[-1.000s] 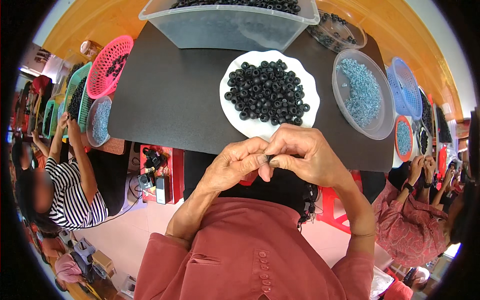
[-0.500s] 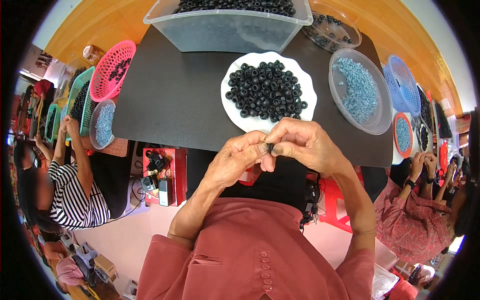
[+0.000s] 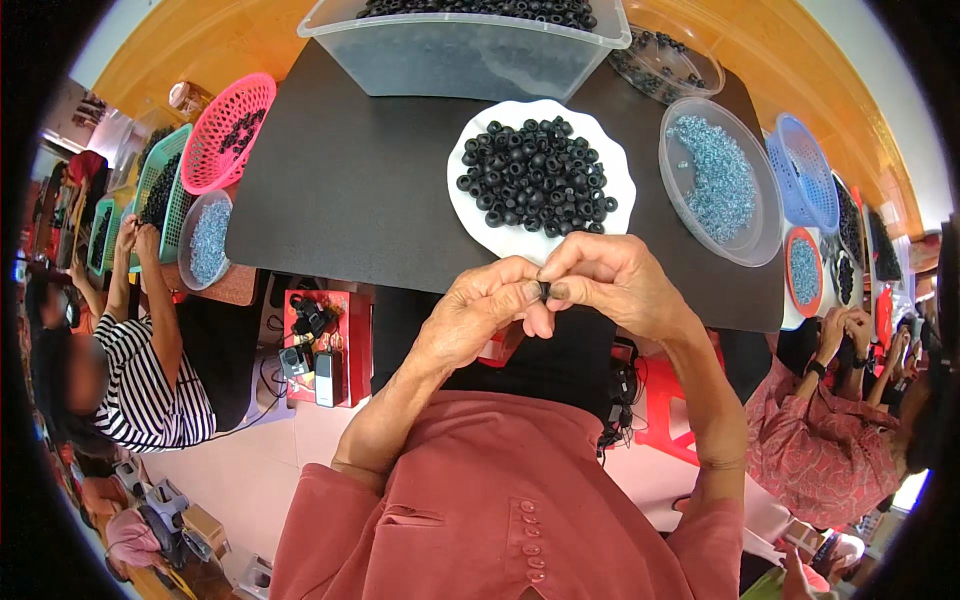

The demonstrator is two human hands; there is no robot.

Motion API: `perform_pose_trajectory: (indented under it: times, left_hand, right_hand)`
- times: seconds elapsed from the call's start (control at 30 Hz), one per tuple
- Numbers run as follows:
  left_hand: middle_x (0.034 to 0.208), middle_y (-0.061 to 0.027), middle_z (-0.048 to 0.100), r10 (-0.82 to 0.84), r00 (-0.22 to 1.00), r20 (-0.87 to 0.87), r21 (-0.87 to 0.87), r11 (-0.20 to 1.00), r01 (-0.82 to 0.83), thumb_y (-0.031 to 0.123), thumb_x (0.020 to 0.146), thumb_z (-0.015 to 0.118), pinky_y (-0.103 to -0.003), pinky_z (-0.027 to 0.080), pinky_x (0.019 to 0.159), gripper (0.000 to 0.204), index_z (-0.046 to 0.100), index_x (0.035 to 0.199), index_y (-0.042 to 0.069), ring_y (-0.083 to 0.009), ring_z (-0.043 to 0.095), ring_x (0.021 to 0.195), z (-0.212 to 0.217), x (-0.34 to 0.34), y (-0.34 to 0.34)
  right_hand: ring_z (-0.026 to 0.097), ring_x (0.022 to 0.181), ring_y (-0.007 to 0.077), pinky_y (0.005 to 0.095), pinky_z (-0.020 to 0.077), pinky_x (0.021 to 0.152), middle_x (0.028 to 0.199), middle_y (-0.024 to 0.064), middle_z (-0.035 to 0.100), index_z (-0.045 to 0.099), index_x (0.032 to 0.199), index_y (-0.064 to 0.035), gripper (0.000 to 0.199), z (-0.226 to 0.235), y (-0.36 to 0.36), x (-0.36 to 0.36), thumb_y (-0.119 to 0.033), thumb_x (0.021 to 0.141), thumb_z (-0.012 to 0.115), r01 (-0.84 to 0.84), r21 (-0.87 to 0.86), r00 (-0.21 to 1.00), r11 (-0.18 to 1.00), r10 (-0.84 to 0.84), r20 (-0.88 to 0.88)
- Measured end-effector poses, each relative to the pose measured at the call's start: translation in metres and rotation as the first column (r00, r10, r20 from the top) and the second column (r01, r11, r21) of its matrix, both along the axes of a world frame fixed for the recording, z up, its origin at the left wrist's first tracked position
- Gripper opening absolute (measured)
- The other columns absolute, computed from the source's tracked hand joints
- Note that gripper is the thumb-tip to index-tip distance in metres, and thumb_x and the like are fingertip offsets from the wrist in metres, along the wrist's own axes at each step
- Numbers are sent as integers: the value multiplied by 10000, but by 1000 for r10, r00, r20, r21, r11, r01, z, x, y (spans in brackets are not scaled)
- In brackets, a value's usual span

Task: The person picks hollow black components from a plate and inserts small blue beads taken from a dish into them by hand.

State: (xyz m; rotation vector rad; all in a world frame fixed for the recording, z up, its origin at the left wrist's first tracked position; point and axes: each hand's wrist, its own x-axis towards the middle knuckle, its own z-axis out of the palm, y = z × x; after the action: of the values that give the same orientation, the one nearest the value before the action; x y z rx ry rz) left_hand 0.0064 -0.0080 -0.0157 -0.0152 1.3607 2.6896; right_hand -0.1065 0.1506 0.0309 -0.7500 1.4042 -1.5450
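My left hand [image 3: 485, 308] and my right hand [image 3: 625, 295] meet just off the near edge of the dark table. Between their fingertips is a small round black piece [image 3: 544, 290], pinched by thumb and fingers from both sides. Its details are mostly covered. Right beyond my hands stands a white wavy-rimmed plate [image 3: 620, 170], heaped with black round pieces [image 3: 535, 175] that look like beads with holes. To the right, a clear round tub [image 3: 672, 185] holds many tiny light blue, glassy pieces [image 3: 715, 175].
A large clear bin [image 3: 460, 65] of black pieces stands at the far edge, beside a lidded-looking clear round container [image 3: 630, 75]. Pink [image 3: 200, 160] and green baskets lie left. A red box [image 3: 357, 350] with devices sits below the table. Co-workers sit on both sides.
Both hands stay pinched together over the black piece, with a slight shift of the fingers that shows more of it. The whole view has tilted a little.
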Motion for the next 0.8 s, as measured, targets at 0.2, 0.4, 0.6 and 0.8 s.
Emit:
perform_pose_trajectory:
  times: [0.2, 0.4, 0.6, 0.8]
  left_hand:
    - [772, -99, 623, -1, 999, 51, 54, 999, -2, 159, 959, 467, -257, 481, 693, 237, 570, 1022, -45, -140, 605, 741, 0, 3, 4]
    - [851, -161, 615, -149, 987, 56, 337, 934, 122, 172, 954, 456, -281, 485, 675, 292, 555, 1033, -91, -207, 602, 731, 1, -2, -1]
    - [894, -204, 599, -174, 984, -25, 551, 819, 159, 192, 952, 450, -294, 473, 646, 308, 561, 994, -93, -232, 576, 708, 6, -4, 7]
    - [869, -142, 614, -48, 997, 64, 627, 779, -3, 217, 948, 470, -322, 474, 680, 253, 559, 953, -20, -227, 574, 735, 1, -4, 15]
  right_hand:
    - [615, 731, 119, 256, 526, 658, 811, 54, 607, 570, 868, 29, 22, -7, 4, 0, 24, 858, 589, -12, -46, 1000, 999, 11, -25]
    - [597, 696, 91, 229, 510, 635, 784, 39, 598, 585, 891, 20, 68, 3, 5, -2, -47, 894, 569, 27, 11, 999, 1000, -26, -43]
    - [561, 664, 62, 203, 479, 602, 770, 21, 585, 603, 970, 18, 147, 12, 4, -6, -106, 924, 538, -18, 21, 996, 1000, 20, -82]
    - [553, 681, 72, 211, 473, 608, 859, 40, 576, 615, 1012, 1, 181, -1, 3, 9, -10, 831, 605, 132, -119, 963, 984, -156, -222]
